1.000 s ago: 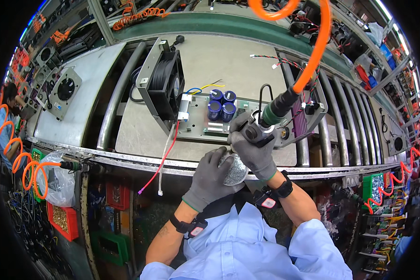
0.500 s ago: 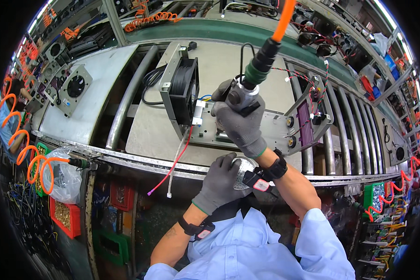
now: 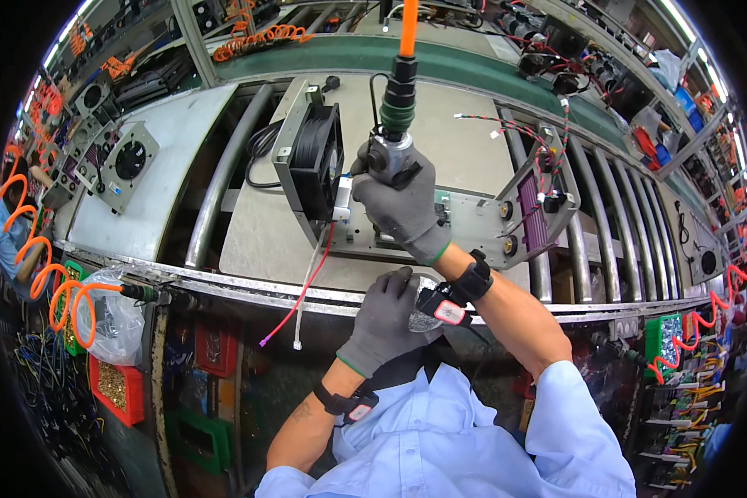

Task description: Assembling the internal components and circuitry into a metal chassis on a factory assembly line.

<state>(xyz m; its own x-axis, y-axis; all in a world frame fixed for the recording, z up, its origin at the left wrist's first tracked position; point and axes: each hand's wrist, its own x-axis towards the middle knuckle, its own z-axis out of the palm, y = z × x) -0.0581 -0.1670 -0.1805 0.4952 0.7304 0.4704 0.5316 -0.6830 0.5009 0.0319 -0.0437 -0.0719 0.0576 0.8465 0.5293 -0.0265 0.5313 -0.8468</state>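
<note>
My right hand (image 3: 402,212), gloved in grey, is wrapped round a pneumatic screwdriver (image 3: 397,153) with an orange air hose at its top. It works above a flat metal chassis (image 3: 473,228); the tool's tip is hidden beneath my hand. Left of it, a black fan (image 3: 317,162) stands upright in a metal bracket on the chassis. My left hand (image 3: 383,319), also gloved, is closed round a round dish (image 3: 424,314) of small silvery parts at the bench's front edge. The right wrist strap partly covers that dish.
Red and white wires (image 3: 299,303) dangle over the front edge. A purple part (image 3: 524,220) sits at the chassis's right end, beside steel rollers (image 3: 612,224). Another fan panel (image 3: 129,162) lies at left. Orange coiled hoses (image 3: 79,295) hang near parts bins (image 3: 116,390). A person (image 3: 17,224) is at far left.
My right hand and the screwdriver have moved left, toward the fan, and the tool stands more upright. My left hand has shifted slightly left and down with the dish.
</note>
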